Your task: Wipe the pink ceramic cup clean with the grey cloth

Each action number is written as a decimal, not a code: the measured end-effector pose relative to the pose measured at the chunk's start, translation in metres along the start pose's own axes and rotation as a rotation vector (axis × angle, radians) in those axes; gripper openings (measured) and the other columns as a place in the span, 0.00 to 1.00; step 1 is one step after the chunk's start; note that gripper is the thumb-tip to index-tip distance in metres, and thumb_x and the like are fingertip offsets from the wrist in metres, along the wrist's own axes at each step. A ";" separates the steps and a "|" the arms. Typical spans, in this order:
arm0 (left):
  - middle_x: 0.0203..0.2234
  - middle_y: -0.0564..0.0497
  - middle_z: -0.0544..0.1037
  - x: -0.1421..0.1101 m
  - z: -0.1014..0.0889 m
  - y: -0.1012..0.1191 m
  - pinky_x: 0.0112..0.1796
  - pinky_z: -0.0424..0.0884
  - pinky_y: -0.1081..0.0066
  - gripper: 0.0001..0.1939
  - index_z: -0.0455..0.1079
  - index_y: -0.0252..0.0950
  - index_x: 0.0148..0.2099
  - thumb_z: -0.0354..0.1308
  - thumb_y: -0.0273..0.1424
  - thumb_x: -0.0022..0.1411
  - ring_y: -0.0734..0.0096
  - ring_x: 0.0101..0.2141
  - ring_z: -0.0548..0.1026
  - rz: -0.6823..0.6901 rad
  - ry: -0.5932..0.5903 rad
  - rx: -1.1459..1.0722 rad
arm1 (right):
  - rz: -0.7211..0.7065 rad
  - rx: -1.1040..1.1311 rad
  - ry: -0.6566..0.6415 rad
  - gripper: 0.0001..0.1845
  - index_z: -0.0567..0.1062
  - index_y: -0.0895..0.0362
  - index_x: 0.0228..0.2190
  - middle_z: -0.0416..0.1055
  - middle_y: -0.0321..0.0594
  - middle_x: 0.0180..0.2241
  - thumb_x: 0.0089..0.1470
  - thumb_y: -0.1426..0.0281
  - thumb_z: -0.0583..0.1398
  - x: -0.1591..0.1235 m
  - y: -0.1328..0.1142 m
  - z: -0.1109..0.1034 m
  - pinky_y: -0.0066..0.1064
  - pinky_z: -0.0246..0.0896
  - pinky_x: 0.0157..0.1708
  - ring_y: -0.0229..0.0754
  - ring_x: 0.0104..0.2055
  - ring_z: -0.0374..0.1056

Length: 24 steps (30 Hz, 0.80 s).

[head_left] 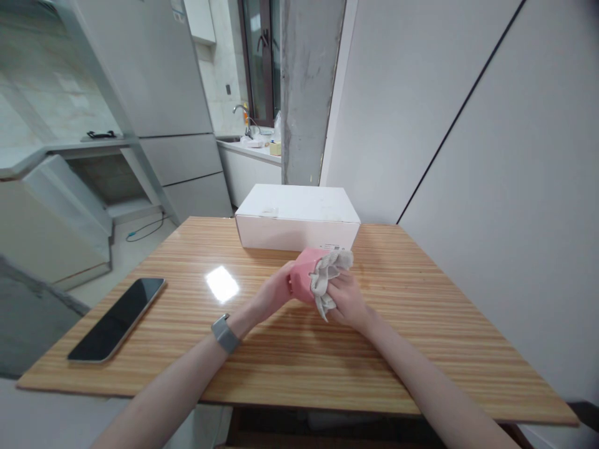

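You have a pink cup in front of you, held tilted over the middle of the bench, its mouth turned toward your right. A pale grey cloth is bunched against that mouth, with one loose corner hanging down below the rim; how far the cloth reaches inside, you cannot tell from this view. Your left hand is wrapped around the cup's left side, gripping it, though its fingertips are mostly hidden behind the cup. Your right hand is closed on the cloth and presses it to the cup's mouth; some of those fingers are covered by the folds. You wear a watch with a grey band on your left wrist.

Just beyond the cup, a closed white box sits near the far edge of the bench. Well to your left, a phone lies with its dark screen up, near the bench's left edge. Between the phone and the cup, a bright patch of light shines on the wood-grain top. A white wall runs along your right side. Past the bench stand a grey pillar, a tall grey fridge and, between them, a sink tap below a window.
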<state>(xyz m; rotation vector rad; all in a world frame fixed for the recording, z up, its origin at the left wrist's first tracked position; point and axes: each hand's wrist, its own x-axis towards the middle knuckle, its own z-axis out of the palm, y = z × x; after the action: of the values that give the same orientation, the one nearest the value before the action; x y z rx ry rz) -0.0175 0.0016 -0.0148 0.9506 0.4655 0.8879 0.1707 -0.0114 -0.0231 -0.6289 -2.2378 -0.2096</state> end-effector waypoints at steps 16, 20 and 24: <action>0.53 0.45 0.72 -0.003 -0.008 -0.002 0.52 0.62 0.60 0.23 0.67 0.37 0.55 0.55 0.43 0.61 0.57 0.53 0.67 0.002 -0.031 0.158 | 0.057 0.003 0.016 0.13 0.69 0.55 0.32 0.72 0.45 0.31 0.57 0.68 0.46 -0.001 0.004 0.002 0.39 0.60 0.36 0.47 0.34 0.66; 0.52 0.46 0.72 -0.001 0.004 -0.003 0.49 0.65 0.65 0.25 0.66 0.39 0.54 0.63 0.35 0.54 0.62 0.50 0.69 0.032 -0.031 0.011 | 0.109 -0.025 0.050 0.13 0.68 0.57 0.34 0.71 0.48 0.33 0.57 0.70 0.45 -0.004 0.007 0.001 0.41 0.60 0.37 0.49 0.36 0.67; 0.40 0.46 0.77 0.002 0.001 -0.001 0.41 0.69 0.65 0.23 0.72 0.33 0.44 0.53 0.48 0.58 0.62 0.41 0.74 -0.005 0.110 0.047 | -0.047 -0.057 -0.014 0.11 0.71 0.58 0.36 0.74 0.47 0.33 0.56 0.69 0.50 -0.002 -0.002 0.004 0.40 0.61 0.41 0.49 0.39 0.68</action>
<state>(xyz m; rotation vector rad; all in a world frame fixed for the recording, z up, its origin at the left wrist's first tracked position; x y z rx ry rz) -0.0147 0.0026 -0.0149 0.9457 0.5845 0.9308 0.1677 -0.0126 -0.0270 -0.6106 -2.2683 -0.2942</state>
